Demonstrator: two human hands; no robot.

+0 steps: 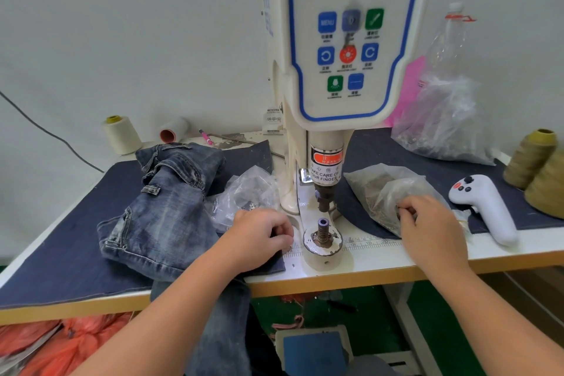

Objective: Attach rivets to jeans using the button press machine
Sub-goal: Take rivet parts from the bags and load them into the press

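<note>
Jeans (pixel 161 210) lie crumpled on the left of the bench (pixel 427 253), one leg hanging over the front edge, on a dark denim cloth (pixel 61 247). The left hand (pixel 259 235) rests at their right edge, fingers curled under; whether it pinches anything I cannot tell. The right hand (pixel 427 223) has its fingertips inside a clear plastic bag (pixel 381 192) of small metal pieces, pinching among them. Between the hands stands the button press machine (pixel 345 49), its lower die (pixel 322 227) bare under the plunger (pixel 324 195). A second bag (pixel 244 192) lies behind the left hand. Right of the right hand lies a white handheld controller (pixel 485 207); beyond it stand olive thread cones (pixel 534 162).
</note>
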